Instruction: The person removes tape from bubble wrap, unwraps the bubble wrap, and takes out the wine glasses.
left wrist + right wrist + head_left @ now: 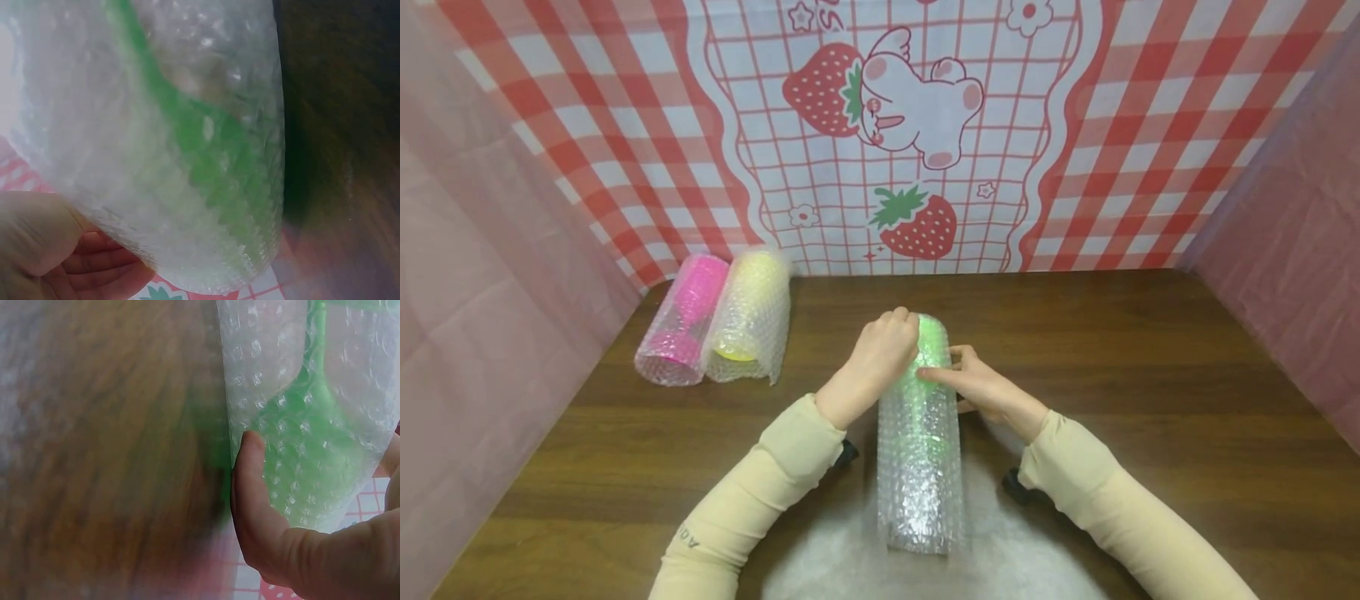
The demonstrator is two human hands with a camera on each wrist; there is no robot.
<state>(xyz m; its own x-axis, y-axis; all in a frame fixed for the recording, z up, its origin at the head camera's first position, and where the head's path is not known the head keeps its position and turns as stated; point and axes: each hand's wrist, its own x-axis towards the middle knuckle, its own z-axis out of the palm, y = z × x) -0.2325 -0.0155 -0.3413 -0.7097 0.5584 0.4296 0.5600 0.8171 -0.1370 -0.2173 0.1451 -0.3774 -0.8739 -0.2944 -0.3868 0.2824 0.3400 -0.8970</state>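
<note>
A green goblet [932, 343] lies rolled in clear bubble wrap [919, 500] near the middle of the table; its stem and bowl show through the layers. My left hand [883, 342] is at the far left side of the roll, with curled fingers pinching the wrap's edge. In the left wrist view, those fingers [106, 265] meet the wrap near the bowl end. From the right, my right hand [988, 387] holds the roll, thumb across its top and the other fingers along its side. The right wrist view shows the thumb [250, 469] against the wrap.
At the back left, a pink goblet [694, 300] and a yellow goblet [756, 287] lie side by side, each rolled in bubble wrap. A checked strawberry-print cloth [1045, 208] hangs behind the brown wooden table [1112, 350]. Pale pink cloth [497, 275] hangs at both sides.
</note>
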